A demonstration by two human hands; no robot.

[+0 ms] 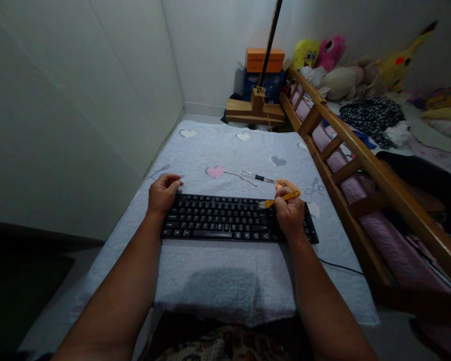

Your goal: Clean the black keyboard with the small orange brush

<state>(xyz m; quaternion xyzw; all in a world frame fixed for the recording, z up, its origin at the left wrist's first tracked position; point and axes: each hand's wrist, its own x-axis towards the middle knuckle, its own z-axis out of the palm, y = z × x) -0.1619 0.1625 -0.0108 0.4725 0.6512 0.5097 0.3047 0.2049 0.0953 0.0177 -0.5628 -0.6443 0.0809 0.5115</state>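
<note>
Can't read most lettering on the black keyboard (215, 217), far too small! Can't see the keys beneath the right hand (290, 213), nor judge contact under the yellow brush (270, 203). Getting only part of both forearms (114, 296), cropped below, and of the black pole (270, 44), cropped above.

Dim, flat light on my feed. Back wall (206, 50) palest; lower left corner nearly black. I note soft shadow on the cloth (217, 260) below the keyboard (217, 218), key legends mushy. Wide-angle stretch enlarges the bed rail (383, 176) rightward.
</note>
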